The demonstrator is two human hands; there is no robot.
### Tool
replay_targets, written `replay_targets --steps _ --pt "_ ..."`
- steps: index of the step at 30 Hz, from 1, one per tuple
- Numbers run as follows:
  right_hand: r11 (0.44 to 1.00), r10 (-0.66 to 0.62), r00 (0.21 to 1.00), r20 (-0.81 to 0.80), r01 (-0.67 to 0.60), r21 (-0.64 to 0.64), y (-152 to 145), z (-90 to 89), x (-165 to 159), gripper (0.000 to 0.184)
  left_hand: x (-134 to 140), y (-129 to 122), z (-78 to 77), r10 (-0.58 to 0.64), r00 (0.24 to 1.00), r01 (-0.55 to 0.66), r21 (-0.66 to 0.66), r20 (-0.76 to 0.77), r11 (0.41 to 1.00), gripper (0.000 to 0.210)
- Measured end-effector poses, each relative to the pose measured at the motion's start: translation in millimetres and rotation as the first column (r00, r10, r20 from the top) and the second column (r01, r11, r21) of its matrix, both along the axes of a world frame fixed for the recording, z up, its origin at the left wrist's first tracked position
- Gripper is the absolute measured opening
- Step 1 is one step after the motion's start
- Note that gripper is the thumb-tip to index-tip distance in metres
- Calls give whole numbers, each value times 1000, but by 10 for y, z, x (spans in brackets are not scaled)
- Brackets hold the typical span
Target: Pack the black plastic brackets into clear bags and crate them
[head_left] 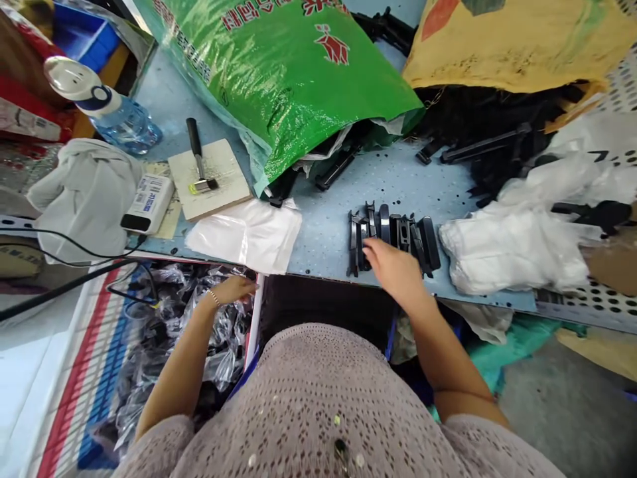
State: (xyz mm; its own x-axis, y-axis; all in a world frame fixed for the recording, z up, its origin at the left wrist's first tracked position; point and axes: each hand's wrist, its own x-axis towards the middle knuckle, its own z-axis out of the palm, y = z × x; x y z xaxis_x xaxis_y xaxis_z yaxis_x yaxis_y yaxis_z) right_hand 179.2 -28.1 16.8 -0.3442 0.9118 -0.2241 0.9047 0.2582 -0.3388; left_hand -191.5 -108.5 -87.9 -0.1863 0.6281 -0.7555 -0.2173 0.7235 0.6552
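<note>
Over the crate's inner edge hangs my left hand (233, 290), its fingers loosely stretched with nothing seen in them. Below it are black pieces in clear plastic bags (172, 332), filling the striped crate (74, 372). My right hand (395, 269) reaches onto the blue table, thumb and fingers pinched on a slim black plastic part (364, 249) towards the left of a row. The other black plastic parts (426, 242) of that row lie side by side near the front edge. A stack of flat white plastic bags (249, 234) lies on the table above my left hand.
A green sack (298, 86) and a yellow sack (512, 46) spill black parts. White bags (517, 245) sit at right. Leftward are a brush (199, 162) on a board (223, 169), a white device (148, 202) with cables, and a water bottle (117, 116).
</note>
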Motion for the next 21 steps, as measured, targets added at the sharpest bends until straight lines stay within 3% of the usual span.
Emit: replay_targets --steps 2,3,4,5,7,9,10,12,14,15,16,18,20,21 --pt "998 -52 955 292 56 -6 66 28 0 39 119 -53 251 -253 962 269 183 -104 946 12" --pt "999 -31 930 365 39 -16 73 16 -50 43 220 -37 356 -312 913 385 305 -262 871 13" --pt "1000 5 919 393 6 -27 68 -6 -120 43 333 12 437 -285 840 483 398 -461 780 17" --pt "999 36 918 394 -28 -27 56 -35 -196 41 445 90 489 -179 741 554 439 -647 708 20" --pt "997 76 925 372 -73 -23 37 -98 -318 38 611 297 516 7 517 627 384 -856 678 17" --pt "997 76 931 358 -70 -32 55 -164 -353 34 644 500 480 8 402 657 295 -915 694 11" --pt "998 58 937 344 -51 -31 80 -200 -334 31 611 576 458 -14 409 652 282 -912 704 11" --pt "999 10 968 252 0 -37 149 -278 -254 25 479 666 438 -53 505 600 306 -861 739 14" --pt "994 -54 999 7 55 -97 210 -357 -187 20 326 686 451 -91 634 522 338 -768 783 16" --pt "982 -107 977 -182 76 -174 228 -392 -187 20 263 682 464 -112 693 485 346 -712 804 17" --pt "956 -189 902 -388 78 -284 234 -423 -223 22 216 676 475 -131 747 450 351 -652 821 17" --pt "847 -417 597 -686 -19 -531 220 -472 -417 28 178 669 483 -136 828 381 368 -544 848 19" --pt "718 -606 273 -747 -216 -662 192 -518 -753 33 197 674 475 -101 869 316 387 -485 866 20" --pt "675 -659 161 -735 -306 -672 185 -546 -950 35 216 675 473 -84 874 299 393 -478 869 20"
